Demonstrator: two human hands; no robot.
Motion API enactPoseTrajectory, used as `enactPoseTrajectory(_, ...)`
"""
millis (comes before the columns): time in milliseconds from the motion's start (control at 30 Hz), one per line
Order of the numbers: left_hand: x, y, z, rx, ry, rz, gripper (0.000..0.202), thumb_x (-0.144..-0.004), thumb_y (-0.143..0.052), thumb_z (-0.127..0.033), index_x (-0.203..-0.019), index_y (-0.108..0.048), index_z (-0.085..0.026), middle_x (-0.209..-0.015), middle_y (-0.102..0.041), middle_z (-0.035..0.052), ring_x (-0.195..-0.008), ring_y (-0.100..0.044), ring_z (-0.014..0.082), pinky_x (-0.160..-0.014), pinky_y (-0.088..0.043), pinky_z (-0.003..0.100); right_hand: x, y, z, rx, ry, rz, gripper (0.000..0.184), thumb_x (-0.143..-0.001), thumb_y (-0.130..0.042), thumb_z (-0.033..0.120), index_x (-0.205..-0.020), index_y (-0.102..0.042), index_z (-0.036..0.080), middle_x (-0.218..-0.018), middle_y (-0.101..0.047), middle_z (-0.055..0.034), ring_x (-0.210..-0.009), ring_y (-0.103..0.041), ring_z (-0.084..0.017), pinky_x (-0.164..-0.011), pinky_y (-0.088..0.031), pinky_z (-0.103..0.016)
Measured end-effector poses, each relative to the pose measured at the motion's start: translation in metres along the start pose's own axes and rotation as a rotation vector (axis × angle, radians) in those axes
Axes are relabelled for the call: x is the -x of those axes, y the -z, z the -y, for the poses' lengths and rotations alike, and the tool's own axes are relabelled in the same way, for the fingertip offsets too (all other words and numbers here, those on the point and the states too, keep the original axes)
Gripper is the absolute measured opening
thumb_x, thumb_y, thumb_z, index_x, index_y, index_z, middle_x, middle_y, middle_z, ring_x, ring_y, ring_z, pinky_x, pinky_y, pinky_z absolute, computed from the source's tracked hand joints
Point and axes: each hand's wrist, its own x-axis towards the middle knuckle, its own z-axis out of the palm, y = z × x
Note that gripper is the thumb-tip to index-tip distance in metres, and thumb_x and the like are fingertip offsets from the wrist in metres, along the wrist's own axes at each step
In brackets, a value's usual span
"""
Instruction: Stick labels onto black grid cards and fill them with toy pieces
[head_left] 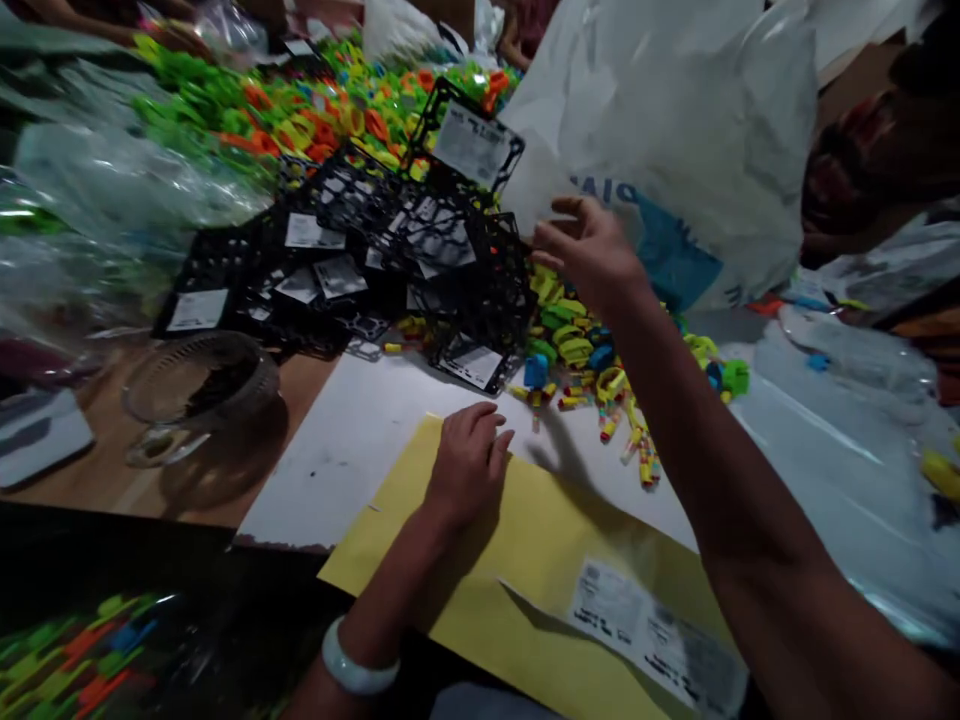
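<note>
Reaching forward, the right hand [589,250] hangs with fingers loosely spread and nothing in them, just above the near edge of the black frames [390,260] and close to the white bag [675,130] behind. The left hand [466,462] rests curled, knuckles down, on the top edge of the yellow envelope [525,590], pinning it to the white sheet [352,440] beneath; it holds nothing.

The frames lie in a loose heap, overlapping, with one frame [469,140] propped up at an angle on top, its label facing the camera. That tilted piece looks the likeliest trouble: a brush from the right hand's fingers or sleeve-less forearm could tip it back into the colored parts [315,110] beyond. Because the frames are open lattices, they probably snag on one another, so lifting one may drag neighbours and spill the heap toward the glass cup [199,395] at the left.

Under the right forearm sit small loose toys [592,370]; a low sweep of the arm would scatter them across the sheet or off the table edge. The bag leans close, and a bump might slump it over the frames.
</note>
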Motion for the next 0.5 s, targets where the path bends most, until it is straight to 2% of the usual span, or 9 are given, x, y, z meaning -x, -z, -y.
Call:
enactPoseTrajectory(67,0.004,0.011,-0.003,-0.038,-0.061,0.039,0.021,-0.093,-0.051,-0.025,-0.107,-0.062,-0.013,-0.121,-0.061,0.0144,-0.114,-0.054,0.0256,-0.100,-0.045,0.046,0.045,0.004,-0.004,0.127,-0.064,0.199,0.032,-0.088,-0.058,0.027,-0.113,-0.055,0.009,-0.093,-0.059,-0.0003,-0.087,-0.061,-0.012,-0.077,-0.048,-0.028)
enactPoseTrajectory(133,0.016,0.029,-0.011,-0.056,-0.087,0.015,0.023,-0.093,-0.051,-0.024,-0.111,-0.061,-0.014,-0.126,-0.060,0.0158,-0.119,-0.052,0.0264,-0.103,-0.042,0.046,0.106,0.019,-0.007,0.324,-0.183,0.486,0.027,-0.087,-0.062,0.036,-0.104,-0.061,0.015,-0.092,-0.063,-0.0020,-0.085,-0.061,-0.015,-0.076,-0.049,-0.028)
enactPoseTrajectory(200,0.037,0.049,-0.022,-0.040,-0.006,-0.024,0.022,-0.093,-0.050,-0.027,-0.106,-0.063,-0.015,-0.116,-0.065,0.0137,-0.111,-0.057,0.0247,-0.098,-0.044,0.042,0.168,0.036,-0.010,0.494,-0.343,0.659,0.034,-0.085,-0.064,0.045,-0.107,-0.062,0.020,-0.096,-0.065,-0.0040,-0.085,-0.060,-0.018,-0.075,-0.047,-0.030)
enactPoseTrajectory(233,0.050,0.057,-0.028,-0.020,0.089,-0.009,0.022,-0.093,-0.049,-0.031,-0.097,-0.065,-0.016,-0.101,-0.069,0.0106,-0.099,-0.061,0.0228,-0.090,-0.047,0.038,0.194,0.044,-0.013,0.540,-0.434,0.705,0.039,-0.083,-0.065,0.049,-0.111,-0.061,0.022,-0.097,-0.066,-0.0043,-0.084,-0.060,-0.018,-0.073,-0.046,-0.030)
enactPoseTrajectory(267,0.064,0.064,-0.035,0.007,0.225,0.080,0.027,-0.094,-0.047,-0.037,-0.084,-0.065,-0.018,-0.083,-0.069,0.0069,-0.082,-0.062,0.0203,-0.078,-0.047,0.034,0.217,0.050,-0.016,0.552,-0.491,0.735,0.039,-0.082,-0.065,0.051,-0.110,-0.062,0.023,-0.094,-0.066,-0.0038,-0.082,-0.059,-0.018,-0.071,-0.045,-0.030)
enactPoseTrajectory(333,0.090,0.069,-0.047,0.140,0.539,0.431,0.045,-0.093,-0.043,-0.050,-0.064,-0.060,-0.019,-0.060,-0.060,0.0023,-0.058,-0.055,0.0158,-0.059,-0.039,0.029,0.248,0.055,-0.024,0.481,-0.570,0.732,0.033,-0.084,-0.063,0.051,-0.098,-0.063,0.022,-0.085,-0.063,-0.0018,-0.076,-0.056,-0.017,-0.065,-0.041,-0.028)
enactPoseTrajectory(400,0.109,0.063,-0.059,0.434,0.789,0.725,0.053,-0.090,-0.041,-0.060,-0.063,-0.060,-0.019,-0.056,-0.058,0.0018,-0.053,-0.050,0.0140,-0.052,-0.034,0.026,0.263,0.053,-0.032,0.341,-0.622,0.647,0.031,-0.086,-0.058,0.051,-0.082,-0.060,0.020,-0.074,-0.058,0.0006,-0.068,-0.053,-0.014,-0.059,-0.038,-0.026)
enactPoseTrajectory(433,0.113,0.057,-0.064,0.609,0.870,0.773,0.052,-0.088,-0.042,-0.062,-0.069,-0.063,-0.018,-0.061,-0.061,0.0028,-0.055,-0.052,0.0142,-0.052,-0.035,0.025,0.265,0.050,-0.035,0.267,-0.649,0.584,0.032,-0.087,-0.056,0.051,-0.077,-0.057,0.020,-0.071,-0.055,0.0016,-0.065,-0.051,-0.014,-0.056,-0.036,-0.025)
enactPoseTrajectory(500,0.113,0.043,-0.074,0.902,0.955,0.689,0.045,-0.086,-0.051,-0.060,-0.086,-0.067,-0.018,-0.078,-0.069,0.0063,-0.069,-0.058,0.0162,-0.060,-0.043,0.025,0.263,0.043,-0.041,0.154,-0.679,0.476,0.034,-0.088,-0.054,0.053,-0.076,-0.054,0.021,-0.067,-0.054,0.0029,-0.060,-0.049,-0.013,-0.053,-0.034,-0.024)
